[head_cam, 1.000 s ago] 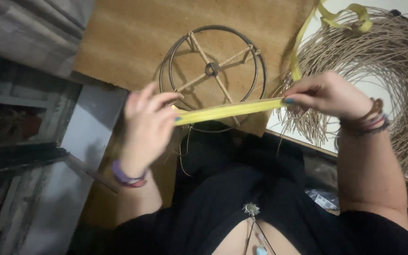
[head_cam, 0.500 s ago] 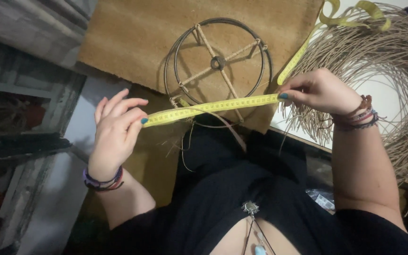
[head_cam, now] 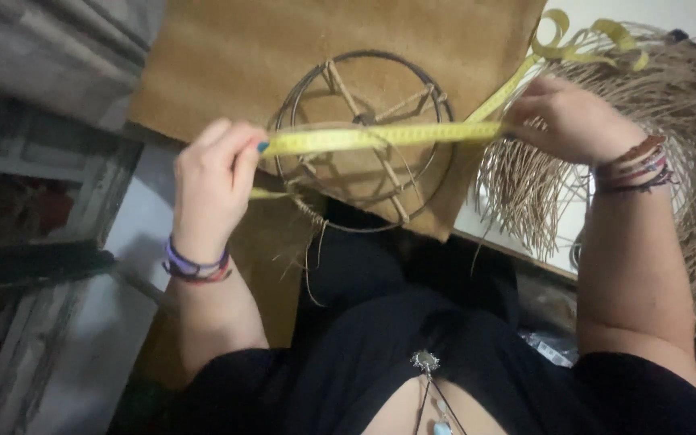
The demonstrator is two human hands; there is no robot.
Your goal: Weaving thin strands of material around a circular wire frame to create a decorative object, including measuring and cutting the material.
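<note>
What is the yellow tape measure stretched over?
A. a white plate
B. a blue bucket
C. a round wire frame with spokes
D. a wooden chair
C: the yellow tape measure, pulled tight between the left hand and the right hand, runs straight across the round wire frame, whose crossing spokes show beneath it on the brown board.

A white worktop [head_cam: 582,242] carries the things on the right. A big tangle of thin brown fibre strands [head_cam: 686,161] lies spread over it, with the loose coils of a yellow measuring tape [head_cam: 598,40] resting at its upper edge. A brown mat [head_cam: 227,56] lies to the left, and a round wire frame [head_cam: 364,137] sits over it.
</note>
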